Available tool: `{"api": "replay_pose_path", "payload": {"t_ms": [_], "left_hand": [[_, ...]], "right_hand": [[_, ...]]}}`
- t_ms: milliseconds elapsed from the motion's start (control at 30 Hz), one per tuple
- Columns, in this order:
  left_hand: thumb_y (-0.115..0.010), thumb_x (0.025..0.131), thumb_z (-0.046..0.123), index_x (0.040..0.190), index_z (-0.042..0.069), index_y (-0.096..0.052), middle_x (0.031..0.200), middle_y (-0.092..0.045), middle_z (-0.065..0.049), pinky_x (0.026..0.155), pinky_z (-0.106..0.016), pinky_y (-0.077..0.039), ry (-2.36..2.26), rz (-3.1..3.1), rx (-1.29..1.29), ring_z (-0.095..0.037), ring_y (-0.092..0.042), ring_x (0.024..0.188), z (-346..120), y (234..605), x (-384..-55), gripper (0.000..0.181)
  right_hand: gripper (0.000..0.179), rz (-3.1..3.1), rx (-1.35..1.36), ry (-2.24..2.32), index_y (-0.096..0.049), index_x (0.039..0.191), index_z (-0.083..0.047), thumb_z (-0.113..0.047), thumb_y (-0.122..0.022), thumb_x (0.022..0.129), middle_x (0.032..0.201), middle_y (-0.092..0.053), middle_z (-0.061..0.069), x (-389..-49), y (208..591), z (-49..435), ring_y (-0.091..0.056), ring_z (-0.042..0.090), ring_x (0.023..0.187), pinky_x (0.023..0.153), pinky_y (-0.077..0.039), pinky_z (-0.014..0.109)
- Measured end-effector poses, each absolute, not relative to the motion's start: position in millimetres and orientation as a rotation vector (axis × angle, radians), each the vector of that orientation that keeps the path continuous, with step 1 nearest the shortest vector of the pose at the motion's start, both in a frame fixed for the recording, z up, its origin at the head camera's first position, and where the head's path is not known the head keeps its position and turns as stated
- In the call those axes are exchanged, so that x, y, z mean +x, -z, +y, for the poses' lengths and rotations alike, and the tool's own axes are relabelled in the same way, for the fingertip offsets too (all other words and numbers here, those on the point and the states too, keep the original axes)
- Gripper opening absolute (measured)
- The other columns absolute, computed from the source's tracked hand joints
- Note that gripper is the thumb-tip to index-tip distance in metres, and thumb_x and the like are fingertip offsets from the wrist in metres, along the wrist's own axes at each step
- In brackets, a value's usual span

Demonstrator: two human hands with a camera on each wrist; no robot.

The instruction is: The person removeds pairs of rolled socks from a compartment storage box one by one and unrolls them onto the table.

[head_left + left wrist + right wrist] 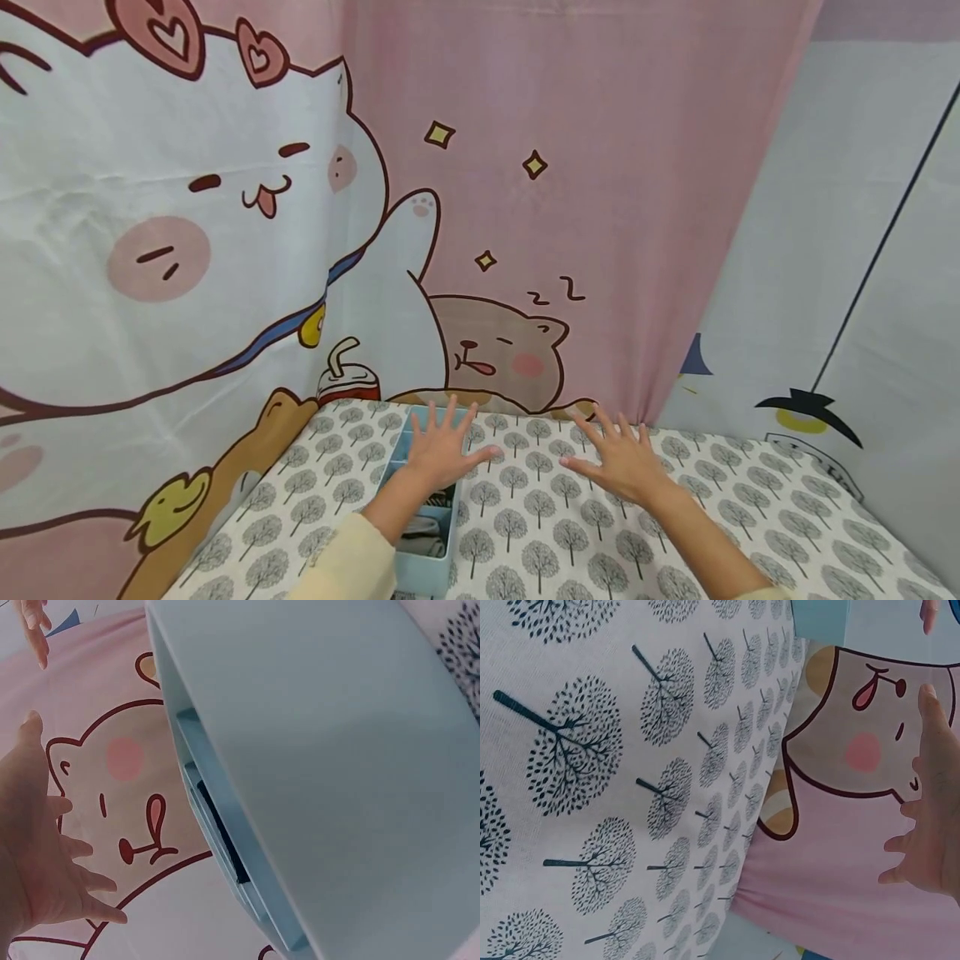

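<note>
1. Hanging behind everything, a printed curtain [622, 167] fills most of the head view, pink with a large white cat at left and a dozing brown bear near the middle.
2. In front of it, a white cloth [540, 517] patterned with rows of grey trees covers a flat surface that reaches back to the curtain.
3. A light blue box [420, 577] rests on the left part of this cloth, its long side running away from the person, with dividers splitting it into compartments.
4. A pale yellow sleeve [348, 557] covers part of the left forearm, which crosses above the box.
5. The left hand [441, 450] hovers over the box without touching it, fingers spread and straight, grip released.
6. The right hand [626, 462] hangs above the cloth, well right of the box, fingers likewise spread, grip released.
7. Folded grey fabric [422, 537] lies in the box's nearest compartment.
8. Just beyond it sits a dark patterned item [442, 497], partly hidden by the left arm.
</note>
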State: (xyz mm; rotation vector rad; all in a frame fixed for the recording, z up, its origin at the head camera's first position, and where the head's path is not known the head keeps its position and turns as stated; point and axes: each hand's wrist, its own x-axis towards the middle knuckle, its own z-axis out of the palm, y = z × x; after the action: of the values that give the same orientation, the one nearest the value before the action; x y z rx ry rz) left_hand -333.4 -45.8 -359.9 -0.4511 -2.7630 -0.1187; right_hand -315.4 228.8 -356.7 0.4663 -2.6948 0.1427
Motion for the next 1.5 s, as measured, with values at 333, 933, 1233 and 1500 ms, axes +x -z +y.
{"api": "replay_pose_path", "payload": {"t_ms": [333, 933, 1233, 1500], "left_hand": [[-0.019, 0.067, 0.073, 0.131, 0.03, -0.013, 0.136, -0.003, -0.005, 0.088, -0.056, -0.001, 0.17, -2.744, -0.469, -0.036, -0.004, 0.118, -69.3, 357.0, -324.3, 0.078], [-0.03, 0.07, 0.068, 0.131, 0.03, -0.014, 0.135, -0.009, -0.001, 0.088, -0.054, -0.012, 0.401, -2.76, -0.597, -0.029, -0.013, 0.119, -134.2, 375.8, -299.0, 0.073], [-0.037, 0.071, 0.064, 0.132, 0.022, -0.016, 0.135, -0.013, -0.005, 0.087, -0.053, -0.016, 0.413, -2.857, -0.673, -0.029, -0.017, 0.118, -156.7, 387.7, -292.1, 0.077], [-0.039, 0.07, 0.063, 0.133, 0.016, -0.015, 0.134, -0.012, -0.01, 0.084, -0.055, -0.019, 0.531, -3.011, -0.712, -0.034, -0.023, 0.115, -170.9, 395.9, -280.8, 0.082]], "right_hand": [[0.072, -2.658, 0.509, -0.115, -0.017, 0.13, -0.034, -0.068, -0.034, 0.069, 0.134, -0.014, 0.008, -309.6, 350.7, 211.0, -0.016, 0.042, 0.114, 0.085, -0.007, 0.059], [0.073, -2.648, 0.664, -0.078, -0.023, 0.13, -0.029, -0.069, -0.031, 0.069, 0.133, -0.017, 0.004, -299.0, 349.2, 161.2, -0.008, 0.029, 0.12, 0.088, -0.01, 0.055], [0.073, -2.675, 0.741, -0.044, -0.021, 0.13, -0.03, -0.07, -0.026, 0.069, 0.134, -0.015, 0.0, -291.4, 346.1, 141.0, -0.017, 0.029, 0.118, 0.089, -0.013, 0.053], [0.072, -2.692, 0.822, -0.042, -0.019, 0.131, -0.03, -0.069, -0.026, 0.071, 0.134, -0.016, 0.001, -286.6, 350.2, 120.7, -0.018, 0.029, 0.117, 0.09, -0.013, 0.051]]}}
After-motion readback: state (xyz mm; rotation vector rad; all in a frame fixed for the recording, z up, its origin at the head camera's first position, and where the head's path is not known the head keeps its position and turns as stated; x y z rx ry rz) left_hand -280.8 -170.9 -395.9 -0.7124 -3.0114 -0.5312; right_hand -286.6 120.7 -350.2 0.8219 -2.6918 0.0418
